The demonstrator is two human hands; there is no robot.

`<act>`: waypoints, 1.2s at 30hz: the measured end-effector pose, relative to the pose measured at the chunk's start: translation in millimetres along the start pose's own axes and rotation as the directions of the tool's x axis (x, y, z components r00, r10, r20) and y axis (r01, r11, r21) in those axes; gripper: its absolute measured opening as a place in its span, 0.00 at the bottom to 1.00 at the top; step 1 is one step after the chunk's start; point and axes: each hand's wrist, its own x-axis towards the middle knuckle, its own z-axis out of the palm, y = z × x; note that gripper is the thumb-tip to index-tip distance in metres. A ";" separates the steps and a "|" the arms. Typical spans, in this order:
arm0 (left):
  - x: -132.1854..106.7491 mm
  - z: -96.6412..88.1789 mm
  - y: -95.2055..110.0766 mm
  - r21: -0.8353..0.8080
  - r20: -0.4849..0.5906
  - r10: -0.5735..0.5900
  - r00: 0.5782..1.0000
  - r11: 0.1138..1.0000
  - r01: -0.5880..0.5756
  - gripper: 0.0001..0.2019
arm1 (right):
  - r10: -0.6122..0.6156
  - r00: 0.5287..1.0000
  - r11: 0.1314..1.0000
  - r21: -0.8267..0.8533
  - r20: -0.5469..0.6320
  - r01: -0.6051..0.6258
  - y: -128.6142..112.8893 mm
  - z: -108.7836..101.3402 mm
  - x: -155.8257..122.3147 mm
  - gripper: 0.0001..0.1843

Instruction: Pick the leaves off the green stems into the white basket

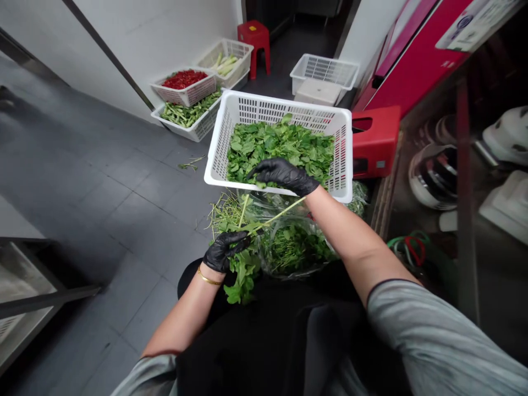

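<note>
My left hand (226, 250), in a black glove, is closed around leafy green stems (243, 275). Their leaves hang below it, and one long bare stalk points up to the right. Over the near side of a white plastic basket (284, 99) is my right hand (280, 175), also gloved in black. Its fingers reach left, loosely bent and partly apart, against the picked green leaves (274, 140) in the basket. Whether a leaf sits under those fingers is hard to see. Below the basket, a clear plastic bag (297, 250) holds more leafy greens, beside a pile of thin stems (226, 212).
Baskets of red chillies (184, 79), cut green vegetables (185, 116) and pale stalks (226, 65) stand by the wall. A red stool (254, 41) is behind them. At right are another red stool (377, 140) and a shelf. A white crate (324, 66) stands at the back.
</note>
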 end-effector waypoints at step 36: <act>-30.4 14.4 -30.9 0.162 0.060 0.565 0.823 0.808 -0.566 0.11 | 0.062 0.953 0.978 -0.172 -0.296 -0.117 -16.6 91.4 -70.5 0.12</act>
